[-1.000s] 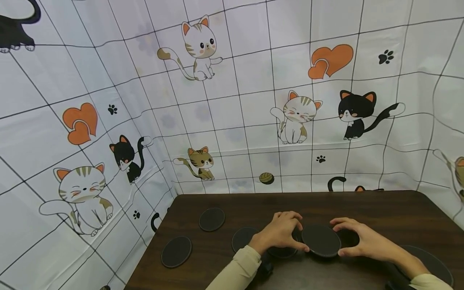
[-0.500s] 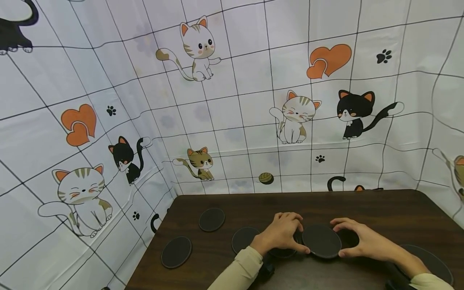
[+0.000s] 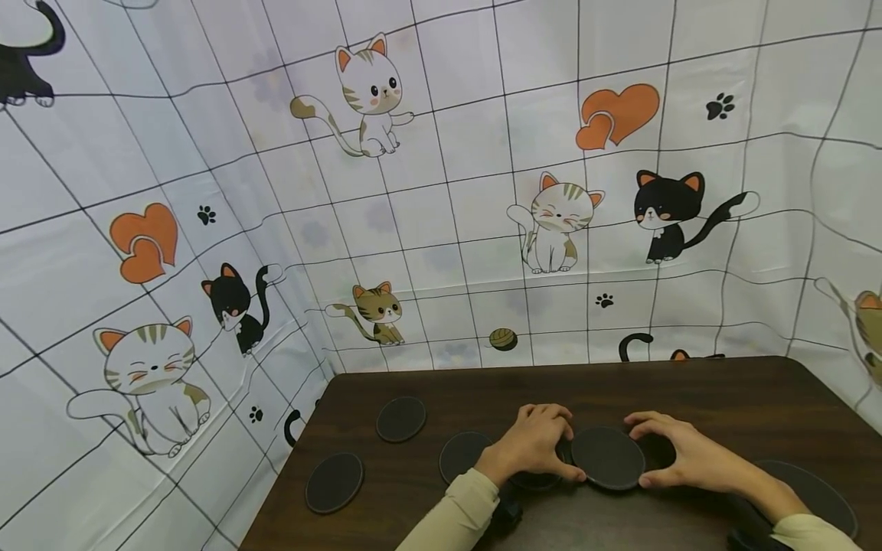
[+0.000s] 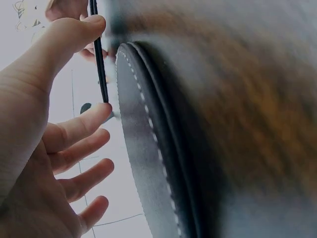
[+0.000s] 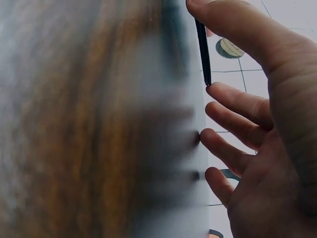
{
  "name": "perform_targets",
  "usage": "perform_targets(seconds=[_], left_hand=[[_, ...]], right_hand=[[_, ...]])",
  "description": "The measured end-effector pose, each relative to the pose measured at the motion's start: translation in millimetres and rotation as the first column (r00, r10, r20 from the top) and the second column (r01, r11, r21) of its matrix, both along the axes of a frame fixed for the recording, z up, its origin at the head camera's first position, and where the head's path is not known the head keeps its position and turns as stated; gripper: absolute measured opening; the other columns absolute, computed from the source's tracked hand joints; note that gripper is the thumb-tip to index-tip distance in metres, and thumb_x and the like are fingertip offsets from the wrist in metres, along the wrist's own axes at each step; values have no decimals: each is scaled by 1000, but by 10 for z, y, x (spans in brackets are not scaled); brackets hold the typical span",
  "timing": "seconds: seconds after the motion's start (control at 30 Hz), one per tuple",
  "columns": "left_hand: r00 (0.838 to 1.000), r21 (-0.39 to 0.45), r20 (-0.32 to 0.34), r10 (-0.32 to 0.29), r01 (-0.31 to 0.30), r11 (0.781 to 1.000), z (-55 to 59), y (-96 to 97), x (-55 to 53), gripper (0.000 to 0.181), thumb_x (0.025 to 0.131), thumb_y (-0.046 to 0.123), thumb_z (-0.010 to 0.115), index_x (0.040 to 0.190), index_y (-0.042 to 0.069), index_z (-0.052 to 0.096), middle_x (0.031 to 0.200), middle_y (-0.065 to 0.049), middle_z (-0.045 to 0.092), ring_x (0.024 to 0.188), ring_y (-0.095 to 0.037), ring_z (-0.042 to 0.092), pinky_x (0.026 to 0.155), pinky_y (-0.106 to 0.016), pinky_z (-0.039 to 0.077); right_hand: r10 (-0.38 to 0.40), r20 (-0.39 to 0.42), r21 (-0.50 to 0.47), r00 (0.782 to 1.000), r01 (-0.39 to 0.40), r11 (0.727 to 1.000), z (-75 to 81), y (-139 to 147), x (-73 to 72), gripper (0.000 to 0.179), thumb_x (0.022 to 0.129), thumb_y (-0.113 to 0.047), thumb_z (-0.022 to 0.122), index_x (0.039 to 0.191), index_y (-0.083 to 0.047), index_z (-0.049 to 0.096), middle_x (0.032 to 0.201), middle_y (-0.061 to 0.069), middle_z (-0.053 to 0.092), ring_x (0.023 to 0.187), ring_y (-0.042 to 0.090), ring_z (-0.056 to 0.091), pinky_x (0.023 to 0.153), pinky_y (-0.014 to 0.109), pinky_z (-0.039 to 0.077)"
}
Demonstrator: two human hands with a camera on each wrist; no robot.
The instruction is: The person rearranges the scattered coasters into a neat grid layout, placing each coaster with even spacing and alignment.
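A round dark coaster point(image 3: 608, 459) lies between both hands in the head view, its face turned up. My left hand point(image 3: 529, 445) holds its left edge, with thumb and index fingertip at the rim. On the opposite edge, the thumb and index finger of my right hand point(image 3: 689, 455) touch the rim. Both wrist views show the coaster point(image 4: 100, 64) edge-on as a thin black strip, with the other fingers spread. Another coaster point(image 3: 536, 481) lies partly hidden under the left hand. Close to the left wrist camera is a dark disc point(image 4: 138, 148) with white stitching.
On the brown wooden table point(image 3: 586, 390), one coaster point(image 3: 460, 453) lies beside the left wrist. Two more, a far coaster point(image 3: 402, 418) and a near coaster point(image 3: 334, 482), lie at the left. A larger dark disc point(image 3: 816, 493) sits under the right forearm. Cat-print sheeting point(image 3: 448, 191) hangs behind.
Both hands stay almost still around the coaster. Its thick near rim shows slightly less than a second ago. The head view has shifted slightly to the right.
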State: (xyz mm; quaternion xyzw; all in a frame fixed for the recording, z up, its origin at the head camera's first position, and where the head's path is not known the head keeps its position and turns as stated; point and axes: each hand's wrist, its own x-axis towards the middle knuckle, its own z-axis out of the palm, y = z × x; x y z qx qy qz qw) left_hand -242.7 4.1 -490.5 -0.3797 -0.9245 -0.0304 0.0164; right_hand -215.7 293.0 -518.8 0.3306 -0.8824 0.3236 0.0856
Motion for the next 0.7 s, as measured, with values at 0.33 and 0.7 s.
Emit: perform_targets(seconds=[0.33,0.7], left_hand=[[1000,17,29,-8,7,1000,20,-31,1,53,69,74,56,103,34,58,133,13,37,121,-9,36,99,-41,28],[999,-11,47,10,-9,1000,8,-35,-2,52,68,73,58,102,35,58,135,11,36,121,-13,36,99,-41,27]], right_hand=[[15,23,-5,1000,-15,1000,10,-28,-9,51,67,-43,81,109,-20,61,130,5,47,113,27,44,82,49,40],[2,43,-25,999,-1,1000,-16,-74,-23,52,65,-46,81,105,-20,61,127,7,48,113,31,41,82,58,25]])
